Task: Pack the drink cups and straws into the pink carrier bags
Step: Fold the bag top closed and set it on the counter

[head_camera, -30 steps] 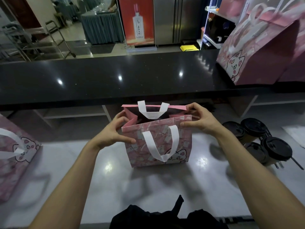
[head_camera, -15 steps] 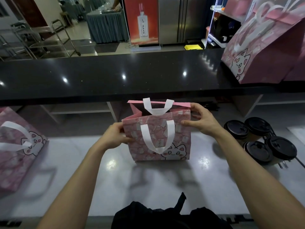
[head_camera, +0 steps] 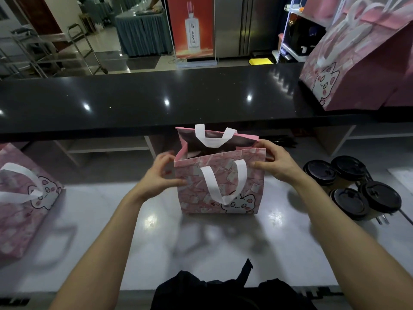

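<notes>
White bench (head_camera: 156, 253): a pink carrier bag (head_camera: 220, 189) stands upright between both hands, right hand (head_camera: 276, 163) fingers pinching its rim, left hand (head_camera: 157, 177) curled against its side; four lidded cups (head_camera: 353, 186) right of the right hand.

Probably a drinks shop: service counter (head_camera: 156, 101), lidded cups (head_camera: 353, 186).

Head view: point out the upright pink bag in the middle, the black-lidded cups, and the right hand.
upright pink bag (head_camera: 252, 189), head view, on its front panel.
black-lidded cups (head_camera: 381, 196), head view, on the nearest cup's lid.
right hand (head_camera: 276, 163), head view, on the back of the hand.
</notes>
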Action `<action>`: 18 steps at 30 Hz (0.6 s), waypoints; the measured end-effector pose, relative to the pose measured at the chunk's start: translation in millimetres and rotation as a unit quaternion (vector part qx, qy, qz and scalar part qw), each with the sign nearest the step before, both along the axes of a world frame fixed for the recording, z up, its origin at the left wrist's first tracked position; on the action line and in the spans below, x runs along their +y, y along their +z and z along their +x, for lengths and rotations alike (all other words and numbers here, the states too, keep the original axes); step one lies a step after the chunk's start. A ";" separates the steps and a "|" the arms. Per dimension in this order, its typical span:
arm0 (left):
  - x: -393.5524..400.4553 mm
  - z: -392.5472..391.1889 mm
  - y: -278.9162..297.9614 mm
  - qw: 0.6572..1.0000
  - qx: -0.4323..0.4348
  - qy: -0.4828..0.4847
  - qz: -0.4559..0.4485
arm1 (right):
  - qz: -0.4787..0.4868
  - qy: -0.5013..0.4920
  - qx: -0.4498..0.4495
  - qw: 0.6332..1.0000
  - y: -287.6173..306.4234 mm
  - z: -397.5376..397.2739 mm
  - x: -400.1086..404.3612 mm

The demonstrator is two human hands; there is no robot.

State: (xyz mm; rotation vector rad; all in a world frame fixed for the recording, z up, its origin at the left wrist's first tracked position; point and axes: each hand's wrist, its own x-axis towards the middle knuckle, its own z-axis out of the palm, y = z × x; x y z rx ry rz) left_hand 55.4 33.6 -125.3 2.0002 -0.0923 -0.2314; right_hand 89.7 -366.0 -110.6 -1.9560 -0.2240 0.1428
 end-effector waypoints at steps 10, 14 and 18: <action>-5.0 46.4 33.6 0.995 0.030 -0.072 -0.069 | -0.001 -0.028 0.005 1.000 2.6 11.3 -6.8; -4.5 49.0 32.7 0.998 -0.020 -0.036 -0.043 | -0.018 -0.037 -0.022 0.999 0.4 15.6 -7.8; -2.3 49.7 27.3 0.997 -0.071 -0.011 -0.008 | 0.009 -0.080 -0.042 0.996 -6.5 16.5 -6.7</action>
